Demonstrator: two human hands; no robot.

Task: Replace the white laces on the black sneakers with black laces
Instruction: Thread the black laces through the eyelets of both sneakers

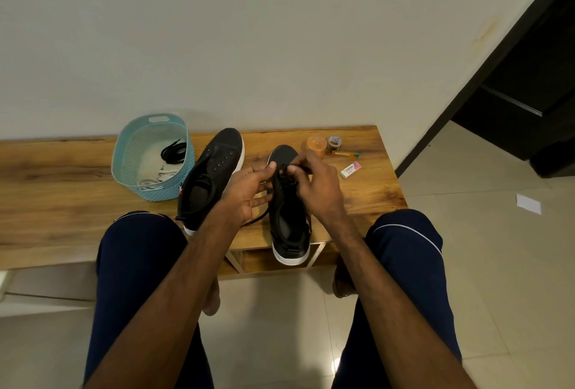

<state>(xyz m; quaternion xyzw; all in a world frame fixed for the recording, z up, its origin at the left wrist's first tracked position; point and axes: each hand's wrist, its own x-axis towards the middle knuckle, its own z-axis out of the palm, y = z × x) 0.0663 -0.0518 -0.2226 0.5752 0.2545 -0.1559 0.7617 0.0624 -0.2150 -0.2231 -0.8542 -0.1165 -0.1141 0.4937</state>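
Two black sneakers with white soles stand on a low wooden bench (62, 170). The left sneaker (214, 167) has bare eyelets near the toe. Over the right sneaker (287, 220) both hands work a black lace (275, 181). My left hand (249, 189) pinches the lace near the front eyelets between thumb and forefinger. My right hand (314, 186) pinches it from the other side. One lace end trails out to the left below my left hand. A blue basket (124, 155) holds a bundled black lace (173, 149) and white laces (158, 175).
Behind the right sneaker sit an orange lid (315, 142), a tape roll (334, 142), a small tube (345, 154) and a white eraser box (350, 169). My knees in dark trousers flank the bench's front edge. A dark doorway opens at the right, and a paper scrap (528, 203) lies on the tile floor.
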